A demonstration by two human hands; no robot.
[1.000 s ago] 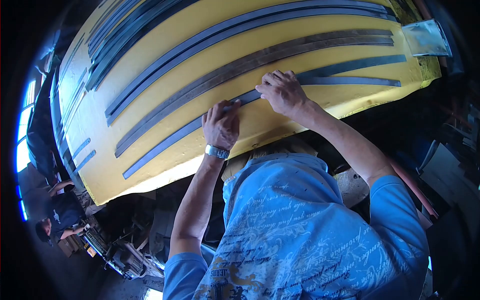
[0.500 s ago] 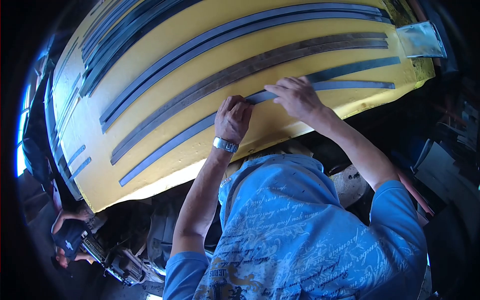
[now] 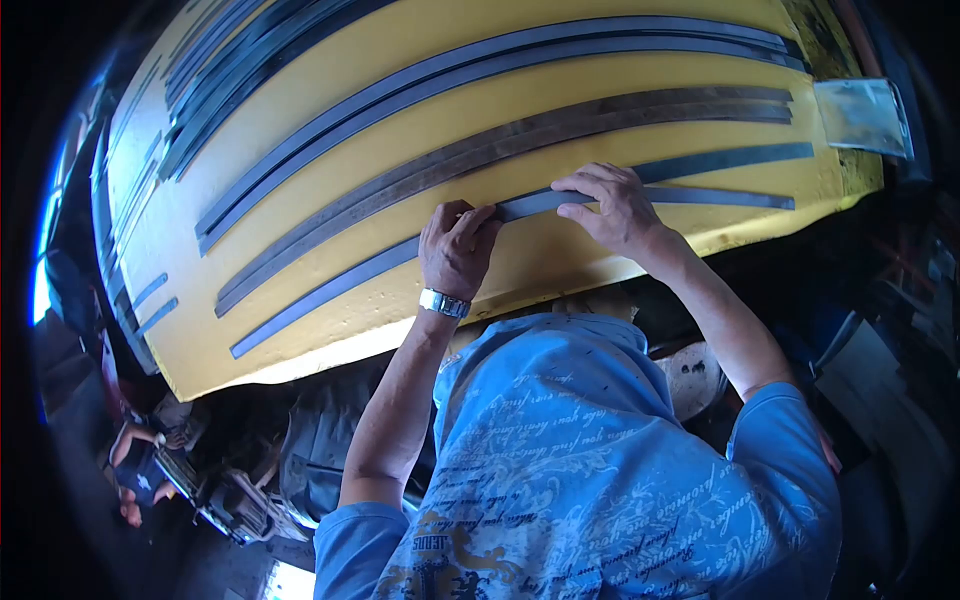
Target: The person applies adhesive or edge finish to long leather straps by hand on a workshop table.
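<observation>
- Since a second ago both hands have slid along the strip [image 3: 330, 290]: my left hand [image 3: 455, 250] now sits curled over it, and my right hand [image 3: 615, 208] has shifted further right and lower on the table [image 3: 540, 245].
- Beyond my knuckles lie more strips in pairs: a rusty brown pair [image 3: 500, 140] just past my fingers, then a grey pair [image 3: 470, 65] further out, then a dark bundle [image 3: 230, 75] far off to the left of my left hand.
- Two short strips [image 3: 150, 302] lie well to the left, near the table's edge.
- Right of my right hand a bent metal plate [image 3: 862, 115] rests at the table's corner.
- Below my left elbow another person's hands [image 3: 135, 470] are at some dark machinery on the floor; details are too dim to tell.
- Nothing lies between my hands and the strip; my own fingers hide the stretch under them.
- That strip is long, thin, flat and blue-grey, lying on the yellow tabletop nearest my body, running out left past my left hand and right past my right.
- Left hand: fingers bent nearly closed, pinching the strip's edge.
- Right hand: fingers half spread, tips pressing down on top of the strip, not wrapped around it.
- A watch [image 3: 444, 303] is on my left wrist.
</observation>
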